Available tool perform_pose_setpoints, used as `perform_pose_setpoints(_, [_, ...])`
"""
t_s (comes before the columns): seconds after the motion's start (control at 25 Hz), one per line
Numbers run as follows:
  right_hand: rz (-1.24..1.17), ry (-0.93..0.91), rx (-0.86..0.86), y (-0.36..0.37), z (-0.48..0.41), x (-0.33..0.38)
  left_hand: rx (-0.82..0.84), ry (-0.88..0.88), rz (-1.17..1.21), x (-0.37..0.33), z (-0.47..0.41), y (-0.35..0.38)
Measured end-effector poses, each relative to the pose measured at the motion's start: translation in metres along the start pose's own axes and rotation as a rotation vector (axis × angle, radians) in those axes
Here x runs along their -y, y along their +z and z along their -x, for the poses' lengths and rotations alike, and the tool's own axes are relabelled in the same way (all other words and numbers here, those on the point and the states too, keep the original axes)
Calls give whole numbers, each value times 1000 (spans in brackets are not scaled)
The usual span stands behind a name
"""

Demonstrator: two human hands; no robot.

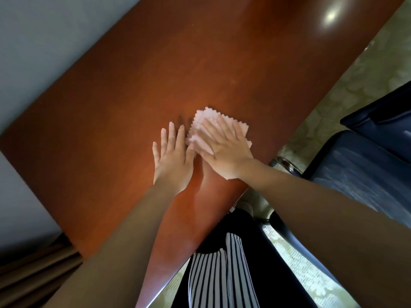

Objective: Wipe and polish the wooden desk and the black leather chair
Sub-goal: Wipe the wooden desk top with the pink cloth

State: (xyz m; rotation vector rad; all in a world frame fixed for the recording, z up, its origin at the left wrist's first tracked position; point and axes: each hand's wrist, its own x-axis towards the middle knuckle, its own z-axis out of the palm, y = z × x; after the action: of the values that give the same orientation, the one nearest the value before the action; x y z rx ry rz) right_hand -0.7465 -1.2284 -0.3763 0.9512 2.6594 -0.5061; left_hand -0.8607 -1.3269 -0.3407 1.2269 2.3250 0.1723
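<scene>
I see right grip [224,150] flat, fingers straight, pressing pink cloth [201,120] onto tabletop [155,74] near right edge. Left grip [172,156] flat alongside, holding nothing. Bare wood lies ahead-left of cloth. Chair [367,174] off to right, nearer right grip.

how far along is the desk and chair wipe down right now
Done: hard to judge. The wooden desk shines, with a glare at its far end, but no wiped patch stands out. In hand: the right hand presses flat on a pink cloth near the desk's front edge, with the left hand flat beside it. Left: the black chair to the right, with no hand on it.
</scene>
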Motion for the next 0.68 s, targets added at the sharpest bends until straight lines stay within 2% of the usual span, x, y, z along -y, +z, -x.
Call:
perform_pose_setpoints(0.16, [6,-24,-34,29,50,34,80,64,-13,14,34,11])
perform_pose_setpoints(0.32, [-32,2,-97,51,93,32,117,169,-37,15,59,25])
perform_pose_setpoints(0.44, [-27,27,-174,65,118,6,149,219,-102,7,61,31])
perform_pose_setpoints(0.68, [-45,242,-185,41,117,-88,113,310,-255,-45,23,38])
